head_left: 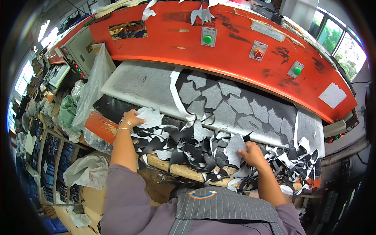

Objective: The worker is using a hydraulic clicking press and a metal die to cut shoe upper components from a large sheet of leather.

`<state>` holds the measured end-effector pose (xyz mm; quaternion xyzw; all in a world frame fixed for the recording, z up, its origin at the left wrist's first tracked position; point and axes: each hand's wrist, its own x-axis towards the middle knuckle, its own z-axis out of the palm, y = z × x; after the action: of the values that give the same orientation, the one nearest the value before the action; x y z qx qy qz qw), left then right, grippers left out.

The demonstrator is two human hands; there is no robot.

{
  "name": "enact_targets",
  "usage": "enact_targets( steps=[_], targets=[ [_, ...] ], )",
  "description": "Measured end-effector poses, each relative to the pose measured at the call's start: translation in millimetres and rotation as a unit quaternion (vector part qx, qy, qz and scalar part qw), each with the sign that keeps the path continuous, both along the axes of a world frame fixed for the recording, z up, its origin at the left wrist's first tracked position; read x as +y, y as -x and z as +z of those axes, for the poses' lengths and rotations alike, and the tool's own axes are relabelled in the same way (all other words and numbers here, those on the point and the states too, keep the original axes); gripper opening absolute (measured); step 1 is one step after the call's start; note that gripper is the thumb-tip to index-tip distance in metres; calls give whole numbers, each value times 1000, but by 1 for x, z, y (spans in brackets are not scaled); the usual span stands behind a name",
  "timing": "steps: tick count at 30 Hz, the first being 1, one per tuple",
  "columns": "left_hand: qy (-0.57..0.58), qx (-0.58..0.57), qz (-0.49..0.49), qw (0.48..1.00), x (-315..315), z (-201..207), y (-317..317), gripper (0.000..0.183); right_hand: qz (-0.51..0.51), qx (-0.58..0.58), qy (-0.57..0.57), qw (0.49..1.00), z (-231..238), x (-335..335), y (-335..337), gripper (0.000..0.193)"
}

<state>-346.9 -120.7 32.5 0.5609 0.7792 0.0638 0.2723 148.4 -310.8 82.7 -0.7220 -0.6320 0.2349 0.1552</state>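
My left hand (133, 118), with a bracelet at the wrist, is closed at the edge of a light grey cut piece (152, 118) with a jagged outline. This piece lies above the left end of a heap of black and white offcuts (192, 147). Over the right part of the heap, my right hand (253, 154) pinches another grey cut piece (235, 150) between thumb and fingers. Beyond the hands, a dark-edged grey sheet (244, 107) rests on the pale cutting bed (135, 82), cut into several irregular shapes, some with dark gaps between them.
An orange machine beam (168, 43) spans the far side, carrying green push buttons (207, 39) and a red one (258, 54). Clear plastic sheeting (91, 88) hangs at the left. A wooden pole (180, 169) runs under the offcuts. Shelves with dark stacked items (51, 164) stand lower left.
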Motion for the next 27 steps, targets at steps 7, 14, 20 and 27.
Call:
enact_targets(
  steps=[7,14,20,27],
  targets=[
    [-50,-176,20,983,-8,-16,51,80,-98,48,-94,990,-10,-4,29,43],
    [-380,-466,90,794,-77,66,78,51,-159,228,-362,890,34,11,-11,29],
    [-192,-640,-3,744,-205,126,-47,35,164,273,-169,933,47,0,91,26],
    [-192,-509,-19,839,-351,35,-130,43,393,277,31,876,59,-94,130,33]
  ],
)
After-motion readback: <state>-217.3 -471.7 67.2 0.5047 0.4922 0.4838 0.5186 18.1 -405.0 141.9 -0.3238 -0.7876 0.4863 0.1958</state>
